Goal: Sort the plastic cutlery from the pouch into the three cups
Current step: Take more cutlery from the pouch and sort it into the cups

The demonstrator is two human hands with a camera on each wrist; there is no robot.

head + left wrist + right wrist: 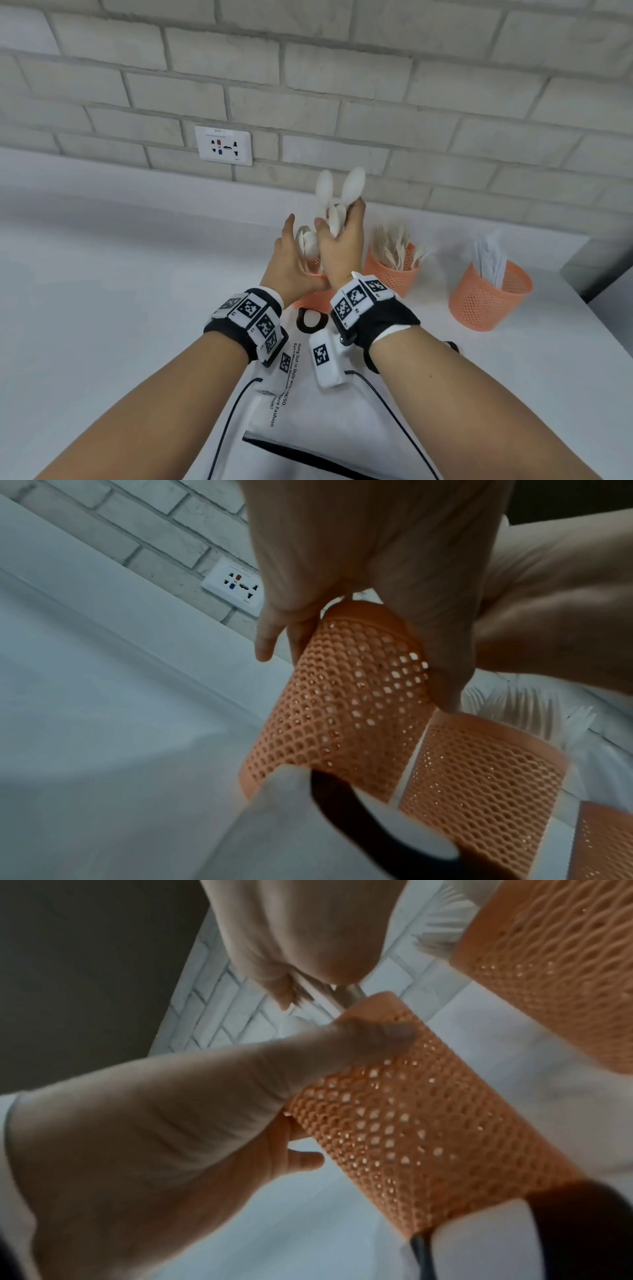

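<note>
My right hand (pixel 339 236) grips a bunch of white plastic spoons (pixel 354 185), bowls pointing up, right above the left orange mesh cup (pixel 311 299). Their handles (pixel 351 995) reach down to the cup's rim. More spoons (pixel 308 243) stand inside that cup. My left hand (pixel 286 253) holds this cup (pixel 342 710) near its rim, thumb (pixel 373 1034) on one side, fingers on the other. The middle cup (pixel 390 277) holds forks and the right cup (pixel 486 301) holds knives. The white pouch (pixel 308 411) lies flat under my wrists.
The white counter (pixel 120 291) runs back to a brick wall with a socket plate (pixel 223 145). The counter's right edge (pixel 603 346) falls away just past the knife cup. The pouch's black loop (pixel 310 320) lies against the left cup's base.
</note>
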